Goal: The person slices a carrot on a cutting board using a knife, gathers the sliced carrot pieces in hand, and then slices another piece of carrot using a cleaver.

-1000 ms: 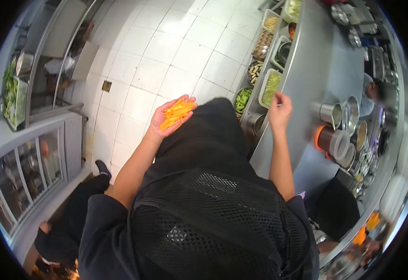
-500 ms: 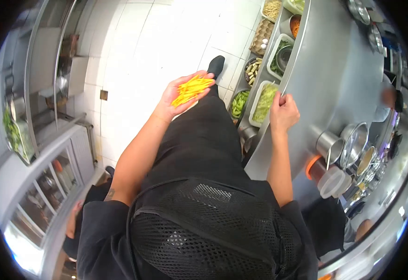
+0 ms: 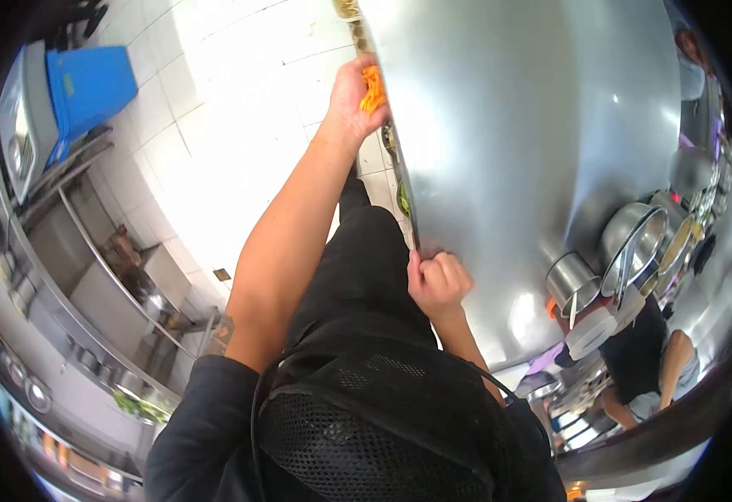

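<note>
My left hand [image 3: 351, 102] is stretched forward at the far part of the steel counter's edge. Its fingers are curled around a small bunch of orange carrot strips [image 3: 373, 90]. The strips show at the side of the palm, beside the metal edge. Nearer my body, my right hand [image 3: 440, 284] is closed at the edge of the steel counter [image 3: 500, 167], thumb along the rim and fingers curled over the top. Under the counter edge, a sliver of green vegetables [image 3: 404, 199] shows; most of the containers there are hidden by the top.
On the counter's right side stand a steel pot [image 3: 573, 280], a large steel bowl [image 3: 629, 238] and a clear plastic container [image 3: 590, 335]. A co-worker's arm [image 3: 675, 364] is at the lower right. A blue bin [image 3: 90, 84] stands far left, near steel shelving [image 3: 98, 251].
My left hand has moved up and right to the counter edge and closed around the strips from an open palm. The view has turned, and the food containers are now mostly covered.
</note>
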A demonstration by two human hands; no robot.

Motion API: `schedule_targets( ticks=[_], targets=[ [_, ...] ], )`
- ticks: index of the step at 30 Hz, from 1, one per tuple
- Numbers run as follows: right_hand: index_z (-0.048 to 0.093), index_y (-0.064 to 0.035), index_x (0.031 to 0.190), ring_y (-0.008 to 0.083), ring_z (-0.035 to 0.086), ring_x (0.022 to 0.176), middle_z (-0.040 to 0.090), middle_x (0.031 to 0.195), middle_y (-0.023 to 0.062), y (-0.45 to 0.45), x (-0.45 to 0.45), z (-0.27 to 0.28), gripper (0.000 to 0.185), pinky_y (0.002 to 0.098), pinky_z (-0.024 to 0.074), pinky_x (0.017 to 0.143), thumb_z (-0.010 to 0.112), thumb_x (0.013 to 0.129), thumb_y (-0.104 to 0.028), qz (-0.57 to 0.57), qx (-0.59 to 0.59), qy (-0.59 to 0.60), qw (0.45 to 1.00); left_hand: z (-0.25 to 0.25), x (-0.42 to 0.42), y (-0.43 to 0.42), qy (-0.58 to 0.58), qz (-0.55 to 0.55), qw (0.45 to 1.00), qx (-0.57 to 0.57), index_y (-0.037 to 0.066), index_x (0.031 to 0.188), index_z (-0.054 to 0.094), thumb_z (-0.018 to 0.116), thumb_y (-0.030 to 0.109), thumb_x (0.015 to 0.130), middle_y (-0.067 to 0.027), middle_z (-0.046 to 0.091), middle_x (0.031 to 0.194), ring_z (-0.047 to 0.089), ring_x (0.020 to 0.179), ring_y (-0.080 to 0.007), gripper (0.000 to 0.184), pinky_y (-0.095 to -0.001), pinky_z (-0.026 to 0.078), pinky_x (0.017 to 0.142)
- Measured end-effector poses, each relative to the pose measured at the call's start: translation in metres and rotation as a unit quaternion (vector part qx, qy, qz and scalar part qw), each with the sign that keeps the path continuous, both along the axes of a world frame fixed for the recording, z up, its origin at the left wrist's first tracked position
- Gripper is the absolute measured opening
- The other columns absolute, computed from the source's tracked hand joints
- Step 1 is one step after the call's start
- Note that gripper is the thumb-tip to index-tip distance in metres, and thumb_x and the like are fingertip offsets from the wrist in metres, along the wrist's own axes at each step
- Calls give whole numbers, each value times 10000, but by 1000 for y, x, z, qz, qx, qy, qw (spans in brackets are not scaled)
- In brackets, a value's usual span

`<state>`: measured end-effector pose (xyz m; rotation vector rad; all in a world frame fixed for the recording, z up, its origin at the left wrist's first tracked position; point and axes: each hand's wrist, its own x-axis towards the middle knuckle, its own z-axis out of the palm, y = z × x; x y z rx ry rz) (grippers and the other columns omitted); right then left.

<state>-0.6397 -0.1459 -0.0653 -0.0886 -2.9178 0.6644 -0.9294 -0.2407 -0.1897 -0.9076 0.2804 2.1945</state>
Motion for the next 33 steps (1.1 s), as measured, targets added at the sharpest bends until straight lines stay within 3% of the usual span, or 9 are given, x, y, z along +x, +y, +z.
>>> schedule_targets(
  ticks=[1, 2, 4, 12, 23, 28, 30, 33],
  targets=[
    [436, -143, 622, 225, 468, 501, 430, 625, 30, -1, -1, 2, 446, 368, 352, 448, 839, 809, -106, -12, 3, -4, 1000, 19, -15, 15, 30, -27, 993, -115, -74, 1302, 557, 428, 404, 1084, -201, 657, 1283, 667, 1152, -326, 542, -487, 561, 1030],
    [446, -143, 621, 231, 461, 493, 432, 616, 33, -2, -1, 2, 438, 372, 334, 438, 850, 781, -87, -21, -10, -10, 1000, 21, -28, 25, 47, -42, 988, -141, -73, 1309, 552, 425, 410, 1084, -201, 651, 1292, 661, 1160, -327, 548, -487, 556, 1035],
    [458, -154, 615, 233, 440, 466, 427, 594, 31, 0, -1, 3, 436, 367, 308, 413, 871, 735, -81, -25, -30, -20, 999, 9, -44, 41, 58, -47, 989, -126, -70, 1325, 542, 420, 422, 1085, -201, 641, 1309, 651, 1176, -329, 561, -488, 547, 1046],
    [441, -171, 624, 222, 440, 458, 430, 590, 21, -1, -3, 7, 442, 353, 318, 409, 863, 735, -99, -38, -38, -50, 997, -21, -67, 67, 74, -71, 989, -108, -57, 1387, 503, 401, 471, 1089, -200, 601, 1379, 609, 1241, -338, 615, -491, 507, 1087],
    [453, -153, 624, 233, 454, 475, 439, 603, 36, 0, 1, 4, 431, 364, 333, 424, 860, 747, -81, -33, -30, -42, 998, 6, -53, 49, 100, -48, 989, -96, -40, 1472, 450, 375, 537, 1094, -199, 545, 1475, 551, 1329, -350, 694, -495, 453, 1144],
    [437, -140, 614, 233, 447, 483, 417, 603, 42, 1, -1, 1, 450, 362, 337, 434, 857, 768, -91, -24, -16, -8, 1000, 22, -12, -18, 95, -27, 992, -78, -34, 1503, 430, 366, 561, 1096, -198, 524, 1510, 530, 1362, -354, 724, -496, 434, 1165],
    [422, -136, 610, 228, 456, 481, 408, 602, 41, 0, -3, 1, 467, 356, 362, 442, 849, 799, -117, -22, -8, 6, 1000, 3, 30, -46, 94, 22, 995, 24, 71, 1641, 274, 295, 682, 1071, -159, 364, 1661, 370, 1499, -373, 836, -500, 319, 1234],
    [431, -132, 615, 236, 473, 490, 430, 609, 44, 0, -3, 0, 461, 366, 379, 454, 850, 807, -130, -24, 0, 21, 999, 19, 84, -78, 37, 37, 998, 37, 117, 1650, 282, 243, 654, 1089, -156, 363, 1665, 397, 1496, -382, 777, -499, 398, 1187]
  ],
)
